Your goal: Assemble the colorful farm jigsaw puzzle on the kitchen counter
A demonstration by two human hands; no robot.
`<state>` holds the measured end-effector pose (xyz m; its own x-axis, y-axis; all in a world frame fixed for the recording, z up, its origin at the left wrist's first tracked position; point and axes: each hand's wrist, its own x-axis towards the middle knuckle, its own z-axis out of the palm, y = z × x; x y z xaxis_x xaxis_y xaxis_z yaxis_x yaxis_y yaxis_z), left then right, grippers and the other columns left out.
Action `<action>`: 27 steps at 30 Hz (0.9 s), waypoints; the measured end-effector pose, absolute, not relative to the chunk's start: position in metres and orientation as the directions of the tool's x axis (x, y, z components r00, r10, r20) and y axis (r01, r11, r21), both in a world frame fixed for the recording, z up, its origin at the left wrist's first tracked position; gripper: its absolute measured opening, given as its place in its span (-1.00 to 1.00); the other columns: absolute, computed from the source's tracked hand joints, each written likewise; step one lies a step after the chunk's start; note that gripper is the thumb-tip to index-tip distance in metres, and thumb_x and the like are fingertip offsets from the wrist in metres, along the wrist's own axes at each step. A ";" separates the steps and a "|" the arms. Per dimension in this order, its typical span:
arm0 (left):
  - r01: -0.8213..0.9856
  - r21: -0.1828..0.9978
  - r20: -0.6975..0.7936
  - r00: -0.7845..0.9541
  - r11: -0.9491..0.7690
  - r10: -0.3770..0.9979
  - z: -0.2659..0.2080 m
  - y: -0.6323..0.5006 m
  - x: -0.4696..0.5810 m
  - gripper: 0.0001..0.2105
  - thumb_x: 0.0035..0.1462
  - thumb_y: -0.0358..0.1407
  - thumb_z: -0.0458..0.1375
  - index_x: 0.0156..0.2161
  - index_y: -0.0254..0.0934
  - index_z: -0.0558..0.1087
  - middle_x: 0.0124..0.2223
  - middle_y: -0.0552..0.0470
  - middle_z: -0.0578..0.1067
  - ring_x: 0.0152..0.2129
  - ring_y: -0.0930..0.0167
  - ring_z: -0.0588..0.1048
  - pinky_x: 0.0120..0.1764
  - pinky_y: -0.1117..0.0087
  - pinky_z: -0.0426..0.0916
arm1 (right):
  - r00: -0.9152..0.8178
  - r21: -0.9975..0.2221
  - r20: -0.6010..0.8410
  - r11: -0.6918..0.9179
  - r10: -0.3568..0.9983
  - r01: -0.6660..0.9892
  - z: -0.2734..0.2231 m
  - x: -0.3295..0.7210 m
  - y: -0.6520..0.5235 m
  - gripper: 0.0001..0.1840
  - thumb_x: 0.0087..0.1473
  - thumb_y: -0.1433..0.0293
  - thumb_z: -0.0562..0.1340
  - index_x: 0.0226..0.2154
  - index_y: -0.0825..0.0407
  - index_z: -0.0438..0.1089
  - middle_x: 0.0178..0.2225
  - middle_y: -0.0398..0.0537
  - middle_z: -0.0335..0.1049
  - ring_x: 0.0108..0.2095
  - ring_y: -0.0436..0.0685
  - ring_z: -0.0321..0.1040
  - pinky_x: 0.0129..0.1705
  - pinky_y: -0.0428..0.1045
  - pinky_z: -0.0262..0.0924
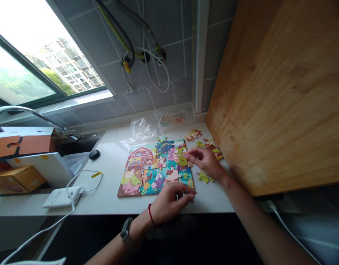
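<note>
A colourful farm-animal jigsaw puzzle [158,176] lies on the white counter, with a red barn at its upper left and animals across it. My right hand [206,162] is at the puzzle's right side, thumb and fingertips pinched on a green puzzle piece [182,161] over the picture. My left hand [173,200] hovers at the puzzle's lower edge, fingers loosely bent and apart from the thumb, holding nothing. Loose green pieces [205,177] lie just below my right hand. More loose pieces [192,135] lie above it, and others [213,147] are partly behind it.
Crumpled clear plastic [143,129] and a plastic-wrapped printed sheet [171,117] lie by the back wall. A wooden panel [282,92] stands at the right. To the left are a black mouse [94,154], a white power bank [63,197] with a cable, boxes [20,178] and a faucet [34,112].
</note>
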<state>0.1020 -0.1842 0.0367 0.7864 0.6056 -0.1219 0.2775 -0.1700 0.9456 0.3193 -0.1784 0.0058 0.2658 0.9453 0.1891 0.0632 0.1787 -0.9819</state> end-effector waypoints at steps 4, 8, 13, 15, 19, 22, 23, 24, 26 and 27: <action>0.323 0.811 -0.018 0.847 -0.488 0.530 0.039 -0.193 0.066 -0.83 0.32 -0.27 0.19 -0.17 -0.24 0.65 -0.34 -0.01 0.60 -0.51 0.48 0.46 -0.36 0.46 0.37 | 0.182 -0.979 0.180 0.159 0.967 0.125 0.007 0.315 -0.180 -0.68 0.06 0.10 0.44 -0.35 0.03 0.60 -0.40 -0.05 0.60 -0.40 0.09 0.48 -0.35 -0.04 0.38; 0.351 0.741 0.075 0.804 -0.572 0.590 0.038 -0.187 0.044 -0.85 0.35 -0.31 0.17 -0.16 -0.22 0.61 -0.30 0.01 0.61 -0.49 0.48 0.49 -0.38 0.49 0.39 | 0.173 -0.983 0.167 0.151 0.971 0.106 0.011 0.313 -0.181 -0.70 0.07 0.12 0.43 -0.37 0.03 0.61 -0.41 -0.05 0.62 -0.43 0.09 0.51 -0.38 -0.04 0.41; 0.353 0.674 0.250 0.717 -0.649 0.650 0.031 -0.181 0.034 -0.86 0.36 -0.36 0.16 -0.15 -0.22 0.59 -0.30 0.00 0.59 -0.40 0.43 0.54 -0.35 0.47 0.43 | 0.190 -0.986 0.156 0.141 0.969 0.091 0.015 0.312 -0.182 -0.74 0.07 0.15 0.41 -0.34 0.01 0.63 -0.40 -0.04 0.63 -0.47 0.08 0.50 -0.47 -0.06 0.40; 0.341 0.645 0.307 0.704 -0.684 0.640 0.028 -0.181 0.034 -0.87 0.35 -0.38 0.17 -0.15 -0.22 0.58 -0.30 -0.01 0.60 -0.36 0.40 0.55 -0.29 0.43 0.45 | 0.205 -0.991 0.123 0.111 0.971 0.071 0.015 0.313 -0.183 -0.71 0.07 0.13 0.41 -0.29 0.01 0.63 -0.36 -0.02 0.64 -0.49 0.08 0.49 -0.57 -0.08 0.34; 0.309 0.598 0.359 0.722 -0.740 0.592 0.023 -0.181 0.036 -0.88 0.35 -0.41 0.16 -0.16 -0.23 0.56 -0.29 -0.02 0.61 -0.32 0.37 0.53 -0.23 0.37 0.46 | 0.230 -0.996 0.081 0.068 0.970 0.063 0.013 0.314 -0.182 -0.63 0.05 0.08 0.43 -0.22 0.02 0.62 -0.30 0.02 0.64 -0.42 0.12 0.52 -0.60 -0.10 0.33; 0.291 0.596 0.374 0.724 -0.749 0.579 0.018 -0.181 0.038 -0.87 0.35 -0.43 0.15 -0.14 -0.24 0.56 -0.27 -0.04 0.61 -0.29 0.36 0.53 -0.19 0.34 0.47 | 0.246 -0.996 0.086 0.074 0.965 0.056 0.010 0.314 -0.180 -0.61 0.04 0.07 0.43 -0.22 0.03 0.62 -0.31 0.02 0.64 -0.42 0.12 0.52 -0.56 -0.08 0.38; 0.292 0.601 0.379 0.715 -0.744 0.587 0.017 -0.181 0.039 -0.87 0.35 -0.43 0.14 -0.14 -0.24 0.55 -0.27 -0.05 0.61 -0.29 0.35 0.52 -0.20 0.33 0.47 | 0.256 -0.996 0.088 0.078 0.963 0.051 0.009 0.314 -0.180 -0.61 0.03 0.07 0.44 -0.23 0.03 0.62 -0.32 0.02 0.64 -0.42 0.12 0.52 -0.56 -0.07 0.39; 0.296 0.606 0.385 0.703 -0.738 0.598 0.015 -0.181 0.039 -0.87 0.36 -0.43 0.14 -0.15 -0.25 0.55 -0.28 -0.05 0.60 -0.29 0.35 0.52 -0.21 0.33 0.47 | 0.266 -0.996 0.090 0.081 0.960 0.046 0.008 0.314 -0.179 -0.61 0.03 0.06 0.44 -0.24 0.02 0.62 -0.33 0.01 0.64 -0.43 0.12 0.52 -0.56 -0.07 0.39; 0.318 0.605 0.391 0.681 -0.730 0.620 0.011 -0.181 0.041 -0.87 0.36 -0.41 0.14 -0.17 -0.25 0.55 -0.30 -0.05 0.59 -0.31 0.35 0.51 -0.23 0.32 0.47 | 0.286 -0.995 0.095 0.087 0.954 0.039 0.006 0.313 -0.178 -0.61 0.01 0.06 0.45 -0.25 0.01 0.62 -0.34 0.00 0.64 -0.44 0.12 0.52 -0.56 -0.06 0.40; 0.330 0.595 0.391 0.678 -0.733 0.623 0.009 -0.182 0.041 -0.87 0.36 -0.40 0.14 -0.17 -0.25 0.55 -0.31 -0.05 0.58 -0.31 0.34 0.51 -0.23 0.31 0.47 | 0.292 -0.995 0.096 0.089 0.951 0.035 0.006 0.313 -0.178 -0.61 0.01 0.05 0.45 -0.25 0.01 0.63 -0.33 0.00 0.64 -0.44 0.13 0.52 -0.56 -0.06 0.41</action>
